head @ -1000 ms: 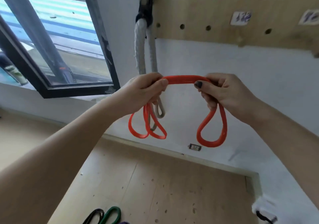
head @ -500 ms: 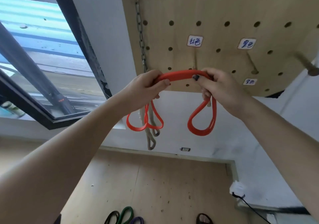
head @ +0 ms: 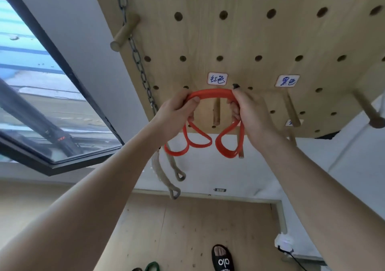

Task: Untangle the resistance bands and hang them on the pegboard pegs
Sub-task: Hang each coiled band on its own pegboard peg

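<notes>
I have both hands raised in front of the pegboard [head: 250, 37], and between them is the red resistance band [head: 210, 93]. My left hand [head: 177, 114] has its grip curled round the band's left part, thumb laid along the top of it, and my right hand [head: 252, 114] has its grip closed round the right part. The stretch between the two hands arches upward just below the white label [head: 217, 78] with blue handwriting, in front of the board. A wooden peg [head: 216, 112] stands out from the board directly behind and under that arch, between my hands; I cannot tell whether the band touches it. Below my left hand the band hangs in two loops, and below my right hand it hangs in one more loop, partly in front of a lower peg [head: 240, 145]. A second label [head: 287, 81] sits to the right with another peg [head: 292, 112] beneath it, and a larger peg [head: 368, 112] juts out near the board's right edge. At the upper left a peg [head: 125, 33] carries a dark chain [head: 137, 58], from which a pale rope [head: 166, 179] dangles in two ends. On the wooden floor [head: 187, 229] below I see a green band [head: 152, 266] at the frame's bottom edge and my foot in a black slide sandal [head: 222, 259]. A window [head: 41, 95] fills the left side.
</notes>
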The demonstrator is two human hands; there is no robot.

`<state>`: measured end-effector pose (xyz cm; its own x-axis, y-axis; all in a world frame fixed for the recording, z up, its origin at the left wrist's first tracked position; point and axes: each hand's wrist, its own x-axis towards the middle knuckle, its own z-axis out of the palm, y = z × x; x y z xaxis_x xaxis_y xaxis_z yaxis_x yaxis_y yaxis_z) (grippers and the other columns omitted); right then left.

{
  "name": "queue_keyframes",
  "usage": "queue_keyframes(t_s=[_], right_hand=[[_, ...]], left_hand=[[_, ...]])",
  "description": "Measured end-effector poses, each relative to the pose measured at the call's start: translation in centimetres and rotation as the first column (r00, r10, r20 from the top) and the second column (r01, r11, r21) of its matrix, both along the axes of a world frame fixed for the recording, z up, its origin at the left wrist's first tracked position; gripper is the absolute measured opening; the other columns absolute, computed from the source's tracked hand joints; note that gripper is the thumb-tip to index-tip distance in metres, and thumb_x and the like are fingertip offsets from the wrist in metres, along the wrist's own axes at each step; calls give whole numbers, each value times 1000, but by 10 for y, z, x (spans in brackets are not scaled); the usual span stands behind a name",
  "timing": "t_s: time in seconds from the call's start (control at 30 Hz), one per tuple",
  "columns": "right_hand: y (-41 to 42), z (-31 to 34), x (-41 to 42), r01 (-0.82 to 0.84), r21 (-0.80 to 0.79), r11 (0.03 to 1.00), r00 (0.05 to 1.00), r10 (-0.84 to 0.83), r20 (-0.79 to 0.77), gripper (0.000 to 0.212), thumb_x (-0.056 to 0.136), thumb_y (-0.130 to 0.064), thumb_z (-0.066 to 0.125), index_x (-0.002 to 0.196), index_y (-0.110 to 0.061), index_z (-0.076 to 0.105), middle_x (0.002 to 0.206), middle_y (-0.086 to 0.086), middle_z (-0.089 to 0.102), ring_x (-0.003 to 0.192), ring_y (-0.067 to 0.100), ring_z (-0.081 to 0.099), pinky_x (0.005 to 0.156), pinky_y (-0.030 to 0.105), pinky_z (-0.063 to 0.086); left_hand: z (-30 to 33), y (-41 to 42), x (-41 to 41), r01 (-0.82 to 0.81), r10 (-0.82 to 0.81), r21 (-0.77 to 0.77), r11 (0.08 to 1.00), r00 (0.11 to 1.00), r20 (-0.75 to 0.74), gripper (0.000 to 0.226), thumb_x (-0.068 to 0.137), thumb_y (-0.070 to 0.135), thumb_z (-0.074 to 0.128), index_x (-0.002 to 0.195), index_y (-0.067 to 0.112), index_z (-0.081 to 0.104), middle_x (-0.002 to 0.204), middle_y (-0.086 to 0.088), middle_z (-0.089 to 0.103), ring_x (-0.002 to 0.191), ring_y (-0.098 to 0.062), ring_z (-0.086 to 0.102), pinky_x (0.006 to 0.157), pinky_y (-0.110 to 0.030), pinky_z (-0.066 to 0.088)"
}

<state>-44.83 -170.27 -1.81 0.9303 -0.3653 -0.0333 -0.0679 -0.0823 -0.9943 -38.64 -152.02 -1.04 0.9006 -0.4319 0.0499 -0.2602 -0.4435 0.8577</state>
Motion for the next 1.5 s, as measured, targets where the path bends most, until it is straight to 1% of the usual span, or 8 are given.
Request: queue_keyframes(t_s=[0.33, 0.43, 0.63, 0.8, 0.93, 1.13, 1.27, 1.5], right_hand=[[-4, -29, 34, 99, -70, 993, 993, -93, 74, 37, 108, -39, 44, 75, -24, 53, 59, -14, 45, 55, 5, 41, 53, 18, 35], [-3, -35, 37, 139, -111, 984, 984, -125, 124, 36, 108, -36, 45, 76, -20, 53, 62, -9, 46, 55, 4, 40, 53, 15, 34], [-2, -46, 40, 153, -159, 975, 972, -120, 201, 35, 105, -40, 48, 80, -15, 51, 55, -12, 42, 51, 5, 36, 50, 22, 31], [-5, -59, 38, 131, -179, 975, 977, -96, 192, 23, 103, -36, 56, 93, -15, 58, 64, -15, 56, 59, 6, 51, 57, 25, 42], [-6, -58, 36, 140, -167, 976, 970, -101, 220, 19, 101, -31, 59, 93, -14, 59, 70, -12, 62, 65, 6, 59, 60, 16, 44], [-9, -59, 37, 186, -249, 950, 947, -106, 302, 15, 102, -23, 61, 92, -11, 63, 74, -13, 66, 69, 4, 66, 62, 11, 44], [-9, -60, 38, 292, -470, 833, 932, -138, 335, 29, 102, -39, 56, 92, -14, 65, 70, -11, 65, 59, 8, 62, 53, 27, 50], [-6, -54, 30, 376, -627, 683, 923, -214, 320, 39, 103, -48, 46, 92, -14, 61, 81, -2, 59, 72, 18, 52, 60, 26, 37]], left_hand=[[-23, -27, 30, -98, 100, 65, 993, 995, -31, 27, 107, 41, 41, 89, 25, 54, 83, -13, 65, 67, -9, 56, 70, -29, 52], [-31, -28, 31, -129, 112, 136, 982, 985, 130, 26, 107, 41, 40, 96, 22, 53, 80, -10, 66, 68, -19, 62, 68, -46, 56], [-42, -34, 27, -223, 114, 234, 947, 908, 404, 27, 109, 37, 36, 100, 19, 54, 70, 3, 60, 59, -16, 58, 53, -44, 51], [-44, -41, 13, -361, 226, 265, 894, 874, 429, 30, 105, 44, 32, 108, 22, 52, 93, 3, 63, 91, -23, 55, 79, -44, 48], [-39, -43, 6, -451, 295, 247, 858, 825, 482, 31, 103, 44, 47, 119, 17, 48, 113, -5, 58, 91, -30, 58, 79, -47, 50], [-21, -51, 2, -246, 54, 259, 934, 814, 578, 4, 106, 34, 47, 107, 31, 46, 105, 8, 52, 50, -7, 44, 44, -23, 38], [-21, -52, 8, -217, 49, 248, 944, 836, 546, 3, 106, 30, 48, 108, 33, 49, 102, 10, 52, 53, -11, 48, 44, -27, 43], [-20, -52, 16, -189, 24, 241, 952, 830, 557, 10, 106, 33, 48, 113, 29, 54, 104, 13, 50, 67, -21, 60, 53, -42, 55]])
